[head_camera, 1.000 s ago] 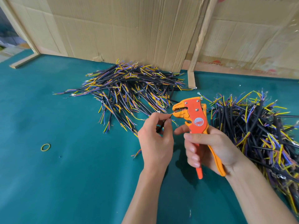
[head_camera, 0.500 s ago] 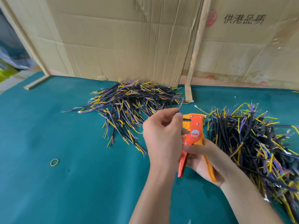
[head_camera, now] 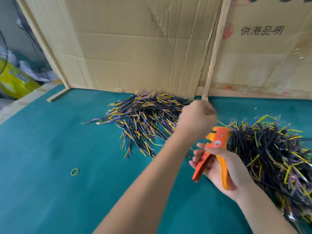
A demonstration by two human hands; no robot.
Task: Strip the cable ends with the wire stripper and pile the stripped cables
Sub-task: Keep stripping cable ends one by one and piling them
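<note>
My left hand [head_camera: 196,120] is stretched forward over the right end of the far cable pile [head_camera: 143,119], a heap of short black cables with yellow, purple and orange ends. It is blurred and its fingers are closed; only a small metal tip of a cable [head_camera: 209,113] shows at the fingertips. My right hand [head_camera: 224,168] holds the orange wire stripper [head_camera: 217,141] by its handles, which are spread apart, jaws pointing away from me. A second, larger cable heap [head_camera: 273,154] lies just right of the stripper.
The work lies on a teal felt table [head_camera: 50,166]. A yellow rubber band [head_camera: 75,171] lies at the left. Cardboard sheets [head_camera: 135,48] and a wooden slat [head_camera: 214,53] wall off the back. A yellow bag [head_camera: 11,78] sits beyond the left edge.
My left hand has left the stripper's jaws and swung forward to the far pile. The stripper's handles have spread apart in my right hand. The camera has tilted up.
</note>
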